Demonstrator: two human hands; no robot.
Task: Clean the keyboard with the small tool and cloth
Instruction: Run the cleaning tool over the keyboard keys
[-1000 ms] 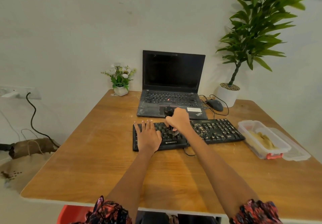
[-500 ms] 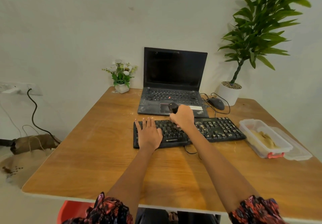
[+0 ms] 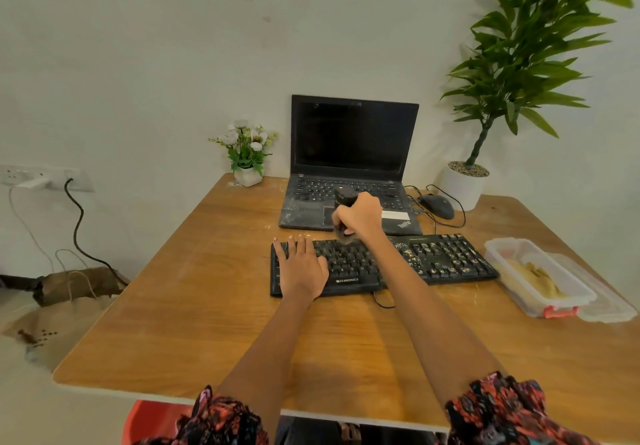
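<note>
A black keyboard (image 3: 446, 261) lies across the middle of the wooden table (image 3: 214, 323), with pale crumbs scattered over its right half. My left hand (image 3: 301, 266) rests flat on the keyboard's left end, fingers straight. My right hand (image 3: 360, 217) grips a small black brush tool (image 3: 344, 197) upright over the keyboard's top row, its bristle end touching the keys near the far edge. No cloth is in view.
An open black laptop (image 3: 349, 167) stands just behind the keyboard. A mouse (image 3: 437, 205) and its cables lie to its right, beside a potted plant (image 3: 464, 185). A clear plastic box (image 3: 535, 276) with its lid sits at the right. A small flower pot (image 3: 247, 176) stands at the back left.
My right hand has carried the brush from the keyboard's middle rows toward its far edge. My left hand has stayed flat on the left end.
</note>
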